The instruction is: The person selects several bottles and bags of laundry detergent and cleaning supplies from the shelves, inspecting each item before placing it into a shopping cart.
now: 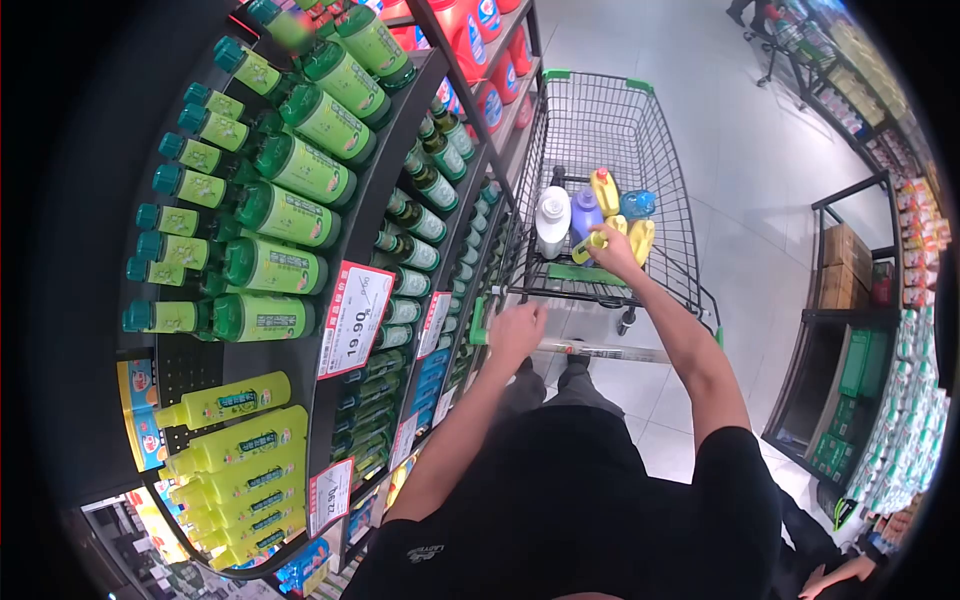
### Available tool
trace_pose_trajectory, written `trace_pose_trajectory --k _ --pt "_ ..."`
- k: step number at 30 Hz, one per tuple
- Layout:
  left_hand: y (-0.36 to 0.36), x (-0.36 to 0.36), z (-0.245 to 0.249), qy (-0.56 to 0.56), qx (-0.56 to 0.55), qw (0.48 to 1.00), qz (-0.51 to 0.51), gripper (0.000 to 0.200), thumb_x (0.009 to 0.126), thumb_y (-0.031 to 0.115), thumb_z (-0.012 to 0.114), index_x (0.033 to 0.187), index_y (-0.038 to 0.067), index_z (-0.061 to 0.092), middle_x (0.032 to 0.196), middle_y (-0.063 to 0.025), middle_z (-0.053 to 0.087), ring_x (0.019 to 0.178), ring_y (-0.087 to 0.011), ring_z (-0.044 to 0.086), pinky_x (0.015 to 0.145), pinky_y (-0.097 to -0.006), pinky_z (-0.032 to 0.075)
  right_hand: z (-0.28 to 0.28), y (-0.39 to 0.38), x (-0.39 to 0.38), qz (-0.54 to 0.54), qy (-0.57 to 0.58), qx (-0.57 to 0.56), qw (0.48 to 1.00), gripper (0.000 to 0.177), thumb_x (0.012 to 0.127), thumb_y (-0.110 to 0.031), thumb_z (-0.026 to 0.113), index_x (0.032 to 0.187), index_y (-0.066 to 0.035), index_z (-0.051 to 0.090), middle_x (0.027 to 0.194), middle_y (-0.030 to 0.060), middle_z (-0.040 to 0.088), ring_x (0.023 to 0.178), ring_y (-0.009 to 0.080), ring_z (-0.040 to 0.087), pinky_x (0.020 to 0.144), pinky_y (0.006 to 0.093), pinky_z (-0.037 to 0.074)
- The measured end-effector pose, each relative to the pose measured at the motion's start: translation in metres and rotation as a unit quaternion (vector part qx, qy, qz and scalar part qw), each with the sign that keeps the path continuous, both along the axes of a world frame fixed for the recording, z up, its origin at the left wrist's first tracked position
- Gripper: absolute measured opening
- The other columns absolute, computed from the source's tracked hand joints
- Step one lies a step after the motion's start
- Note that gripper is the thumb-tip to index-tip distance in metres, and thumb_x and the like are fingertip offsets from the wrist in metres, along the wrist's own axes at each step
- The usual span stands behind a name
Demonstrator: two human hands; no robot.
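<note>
bottles (553,218) in cart (600,106); shelf (397,138) left of cart

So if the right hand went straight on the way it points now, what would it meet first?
Most likely the purple bottle in the cart, just past the yellow-green bottle the right hand holds; depth is unclear from this one view, so contact isn't certain.

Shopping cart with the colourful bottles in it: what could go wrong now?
The yellow-green bottle might slip from the right hand and knock the white bottle or the purple bottle beside it. Those loose bottles might also tip over if the shopping cart jerks, since they stand at the near end with open space ahead. And the cart is very close to the shelf, so a crooked push could perhaps bump it.
</note>
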State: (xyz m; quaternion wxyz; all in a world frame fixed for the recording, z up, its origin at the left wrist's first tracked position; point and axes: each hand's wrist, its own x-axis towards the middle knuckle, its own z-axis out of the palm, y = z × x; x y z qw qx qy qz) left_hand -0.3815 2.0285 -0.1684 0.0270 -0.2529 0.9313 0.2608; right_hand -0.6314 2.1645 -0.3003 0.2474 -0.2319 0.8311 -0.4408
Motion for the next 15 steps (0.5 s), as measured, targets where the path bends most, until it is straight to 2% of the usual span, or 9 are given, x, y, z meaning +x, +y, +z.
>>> trace_pose_trajectory --k 3,4,7,8,12,15 --pt "0.001 -0.002 0.005 -0.01 0.0 1.0 0.013 0.038 0.1 0.04 0.058 0.081 0.008 0.069 0.073 -0.0181 0.07 0.072 -0.041 0.07 0.066 -0.0534 0.054 -0.03 -0.022 -0.004 0.099 0.019 0.028 0.995 0.042 0.081 -0.01 0.079 0.122 -0.007 0.07 0.104 0.0199 0.074 0.091 0.0328 0.072 0.087 0.0402 0.057" --pt "0.002 -0.002 0.007 -0.012 0.003 1.0 0.017 0.038 0.1 0.04 0.059 0.081 0.008 0.069 0.073 -0.0179 0.07 0.071 -0.0409 0.07 0.066 -0.0532 0.054 -0.037 -0.027 -0.005 0.128 0.007 0.048 0.991 0.04 0.081 -0.008 0.076 0.121 -0.006 0.071 0.112 0.0227 0.074 0.102 0.038 0.071 0.094 0.0427 0.055" --pt "0.001 -0.004 0.009 -0.019 0.011 0.999 0.024 0.037 0.1 0.039 0.06 0.08 0.008 0.068 0.072 -0.0169 0.07 0.069 -0.0405 0.07 0.064 -0.0523 0.054 -0.088 -0.038 -0.001 0.137 0.004 0.056 0.989 0.041 0.084 -0.009 0.073 0.125 -0.008 0.07 0.115 0.0239 0.073 0.11 0.0407 0.069 0.097 0.0454 0.054" --pt "0.0 -0.004 0.008 -0.021 0.013 0.999 0.026 0.037 0.1 0.038 0.06 0.08 0.008 0.068 0.072 -0.0165 0.07 0.069 -0.0404 0.07 0.064 -0.052 0.055 -0.097 -0.041 0.002 0.141 0.008 0.105 0.984 0.04 0.088 -0.01 0.071 0.127 -0.008 0.069 0.117 0.0249 0.072 0.114 0.0433 0.067 0.098 0.048 0.053" --pt "0.0 -0.008 0.012 -0.034 0.009 0.999 0.028 0.033 0.098 0.035 0.063 0.078 0.009 0.067 0.072 -0.0133 0.071 0.065 -0.0374 0.07 0.061 -0.0501 0.056 -0.134 -0.049 0.009 0.106 -0.057 0.158 0.98 0.038 0.093 -0.013 0.069 0.131 -0.007 0.067 0.118 0.0271 0.071 0.114 0.0455 0.067 0.099 0.0488 0.053" --pt "0.001 -0.007 0.005 0.02 -0.014 0.999 0.027 0.032 0.098 0.034 0.064 0.077 0.01 0.066 0.071 -0.0107 0.07 0.063 -0.035 0.069 0.061 -0.0486 0.056 -0.167 -0.054 0.012 0.084 -0.066 0.168 0.98 0.041 0.094 -0.009 0.066 0.134 -0.007 0.064 0.117 0.0281 0.071 0.115 0.0468 0.066 0.099 0.0489 0.053"
